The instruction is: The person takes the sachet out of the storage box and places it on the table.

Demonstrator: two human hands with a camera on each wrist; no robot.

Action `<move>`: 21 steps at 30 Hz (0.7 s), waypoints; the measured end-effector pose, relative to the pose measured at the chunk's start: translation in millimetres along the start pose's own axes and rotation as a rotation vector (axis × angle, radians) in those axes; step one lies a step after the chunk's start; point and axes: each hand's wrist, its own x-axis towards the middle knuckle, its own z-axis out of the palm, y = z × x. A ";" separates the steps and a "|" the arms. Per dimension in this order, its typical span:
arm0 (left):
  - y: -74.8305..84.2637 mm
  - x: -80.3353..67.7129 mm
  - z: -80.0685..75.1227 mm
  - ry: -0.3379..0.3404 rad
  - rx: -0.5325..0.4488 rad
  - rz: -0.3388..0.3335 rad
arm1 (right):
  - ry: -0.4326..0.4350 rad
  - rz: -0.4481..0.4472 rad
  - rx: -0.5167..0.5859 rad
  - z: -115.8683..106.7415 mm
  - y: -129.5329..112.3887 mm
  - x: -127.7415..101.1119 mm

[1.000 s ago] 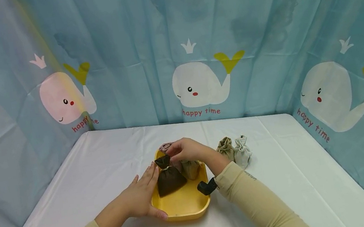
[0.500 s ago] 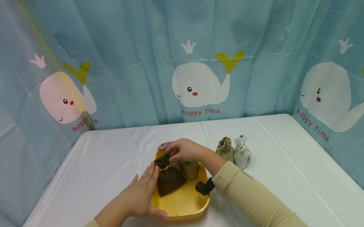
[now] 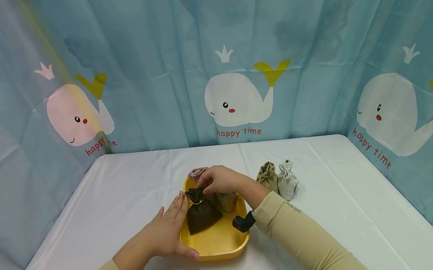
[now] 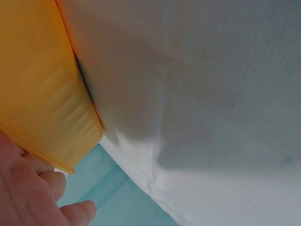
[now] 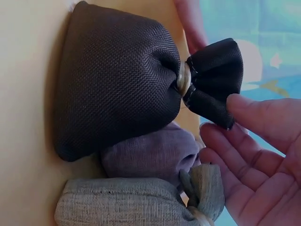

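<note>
Dark pouch (image 3: pixel 202 218) in tray (image 3: pixel 220 245), lower centre of head frame.
Right hand (image 3: pixel 223 180) pinches its ruffle (image 5: pixel 216 77); left hand (image 3: pixel 166 234), straight-fingered, against tray's left rim. Risk: a sharp tug could tip it or disturb the grey pouch (image 5: pixel 124 202).

Red "happy time" lettering (image 3: pixel 239 132) repeats across the blue curtain (image 3: pixel 181 42).

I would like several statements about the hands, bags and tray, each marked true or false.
1. The right hand pinches the gathered top of the dark brown woven-fabric bag. True.
2. The left hand grips the same bag. False: it touches the side of the yellow, round-cornered plastic tray.
3. A small khaki fabric bag and a small white fabric bag stand outside the tray. True.
4. The dark brown bag is outside the tray. False: it is inside.
</note>
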 end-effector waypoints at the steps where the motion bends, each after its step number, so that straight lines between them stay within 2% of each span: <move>1: -0.1 0.1 -0.1 -0.001 0.003 -0.001 | 0.003 -0.005 -0.006 0.0 -0.3 -0.3; 11: 0.5 2.1 -0.5 -0.018 -0.004 -0.022 | 0.048 -0.063 -0.065 -3.3 -7.1 -5.3; 21: 1.3 1.2 -1.6 -0.026 -0.017 -0.023 | 0.089 -0.086 -0.008 -14.9 -11.6 -19.0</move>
